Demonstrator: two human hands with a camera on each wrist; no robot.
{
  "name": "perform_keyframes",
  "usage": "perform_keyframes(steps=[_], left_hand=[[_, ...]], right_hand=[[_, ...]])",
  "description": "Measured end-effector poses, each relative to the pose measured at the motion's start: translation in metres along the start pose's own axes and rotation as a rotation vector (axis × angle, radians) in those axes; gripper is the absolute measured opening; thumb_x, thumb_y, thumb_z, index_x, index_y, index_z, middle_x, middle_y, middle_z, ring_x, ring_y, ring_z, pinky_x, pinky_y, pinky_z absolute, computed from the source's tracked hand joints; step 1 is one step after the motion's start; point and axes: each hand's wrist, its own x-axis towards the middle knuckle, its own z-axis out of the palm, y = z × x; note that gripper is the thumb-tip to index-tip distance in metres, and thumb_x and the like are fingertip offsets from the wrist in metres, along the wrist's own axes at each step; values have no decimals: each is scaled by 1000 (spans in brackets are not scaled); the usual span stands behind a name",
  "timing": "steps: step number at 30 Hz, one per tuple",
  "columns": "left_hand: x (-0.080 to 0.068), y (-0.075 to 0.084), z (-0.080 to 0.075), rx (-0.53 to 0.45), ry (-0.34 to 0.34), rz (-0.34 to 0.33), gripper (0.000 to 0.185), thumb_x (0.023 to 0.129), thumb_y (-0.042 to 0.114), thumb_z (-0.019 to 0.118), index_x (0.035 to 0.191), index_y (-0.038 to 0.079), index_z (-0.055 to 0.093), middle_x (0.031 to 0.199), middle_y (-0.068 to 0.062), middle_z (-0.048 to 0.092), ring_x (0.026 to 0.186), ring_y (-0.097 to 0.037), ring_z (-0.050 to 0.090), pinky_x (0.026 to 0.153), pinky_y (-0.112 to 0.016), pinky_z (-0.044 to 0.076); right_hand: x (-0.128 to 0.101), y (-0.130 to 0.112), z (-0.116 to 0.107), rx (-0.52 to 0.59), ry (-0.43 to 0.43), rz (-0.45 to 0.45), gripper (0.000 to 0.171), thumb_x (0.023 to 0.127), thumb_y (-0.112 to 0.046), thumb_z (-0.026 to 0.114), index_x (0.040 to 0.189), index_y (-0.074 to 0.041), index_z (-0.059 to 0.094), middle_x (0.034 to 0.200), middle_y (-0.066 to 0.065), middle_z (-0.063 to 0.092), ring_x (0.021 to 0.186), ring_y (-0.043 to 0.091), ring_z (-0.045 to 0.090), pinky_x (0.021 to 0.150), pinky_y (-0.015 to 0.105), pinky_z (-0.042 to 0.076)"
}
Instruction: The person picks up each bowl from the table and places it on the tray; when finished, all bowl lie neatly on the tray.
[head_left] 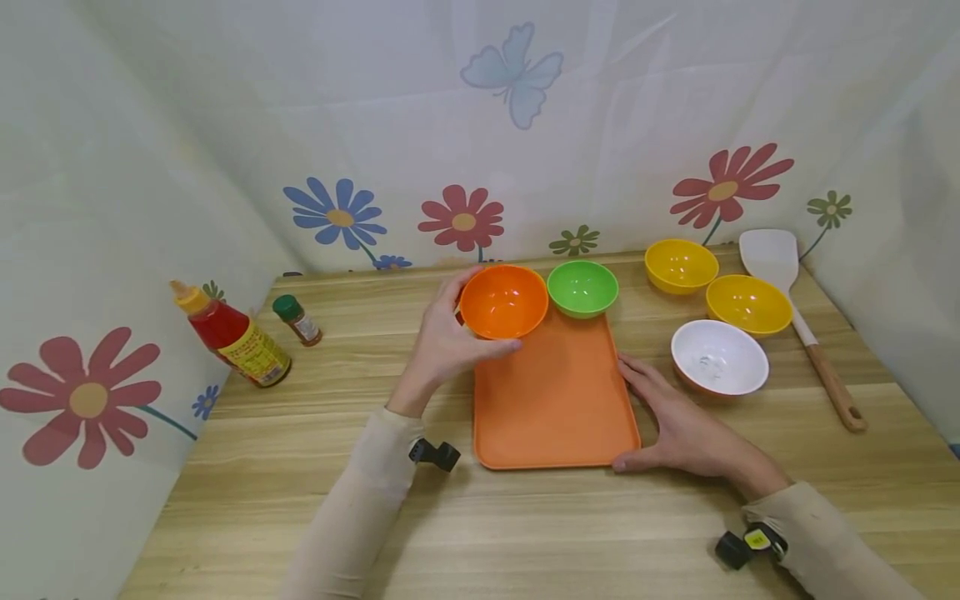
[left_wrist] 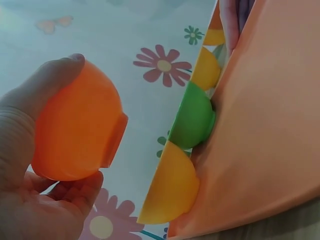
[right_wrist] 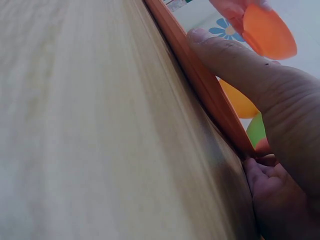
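Orange bowl [head_left: 504,302]: 1, held up over the tray's far left corner.
Left hand [head_left: 457,333]: thumb and fingers on opposite sides of the orange bowl, pinching it.
Tray [head_left: 558,392]: 1, orange, flat on the table.
Right hand [head_left: 678,425]: thumb and fingers spread apart along the tray's right edge, touching it, thumb at the near corner.
Yellow bowl [left_wrist: 172,185]: 1, on the tray, far left corner.
Green bowl [head_left: 582,288]: 1, at the tray's far right corner.

Risks, as judged: the orange bowl, if lowered off-centre, may knock the yellow bowl; its smooth curved wall may slip from the pinch; a push from the right hand may shift the tray and jostle both bowls.

Views: left wrist shows the yellow bowl plainly, which the orange bowl nearly hides from the head; right wrist shows the right thumb over the tray's rim.

Right of tray, head view: white bowl [head_left: 720,358], 1; outer yellow bowls [head_left: 748,305], 2; spatula [head_left: 828,379], 1.
Left of tray: jar [head_left: 298,320], 1; bottle [head_left: 243,346], 1.
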Motion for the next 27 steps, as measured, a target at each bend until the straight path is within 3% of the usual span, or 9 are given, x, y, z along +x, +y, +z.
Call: perform_keyframes(steps=[12,27], left_hand=[[-7,-11,4,61,-38,-61,107,64,46,99,153,24,43,141,10,52,124,-13,53,97,-38,58],[-19,-32,8,49,-105,-134,102,66,43,99,150,23,45,140,9,54,123,-14,56,100,-42,56]], right_hand=[[0,1,0,-2,3,-13,137,62,-70,90,166,-15,21,173,3,14,154,32,25,120,60,30],[0,0,-1,-1,3,-2,136,62,-71,89,167,-17,21,173,0,14,154,28,26,122,57,31]])
